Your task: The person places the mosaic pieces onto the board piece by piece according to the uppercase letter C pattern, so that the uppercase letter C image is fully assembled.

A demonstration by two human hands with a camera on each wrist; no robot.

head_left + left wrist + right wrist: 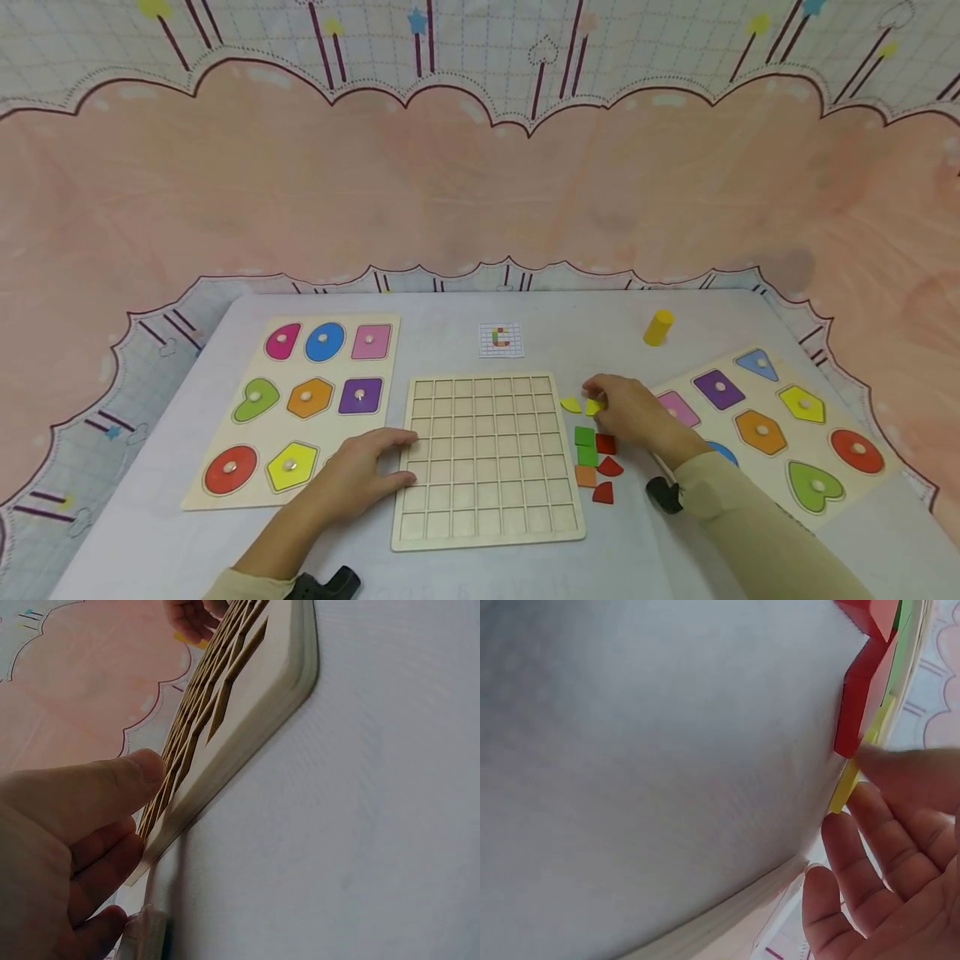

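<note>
A wooden grid board (pixel 487 458) lies flat on the table, its squares bare. My left hand (pixel 360 471) rests at its left edge, thumb and fingers spread, fingertips on the rim. The thumb (pixel 112 780) reaches over that edge in the left wrist view. To the right of the board, my right hand (pixel 633 412) pinches a small yellow piece (pixel 844 787) between thumb and fingers, low at the table. Another yellow piece (pixel 571 405) with a curved side lies next to it. Closer to me are green squares (pixel 585 436), an orange square (pixel 586 476) and red pieces (pixel 608 467).
A knobbed shape puzzle (pixel 330 437) lies on the left, another (pixel 817 433) on the right, partly behind the right arm. Beyond the board is a small pattern card (pixel 501 340). A yellow cylinder (pixel 658 327) stands at the back right. A patterned curtain (pixel 480 200) hangs behind.
</note>
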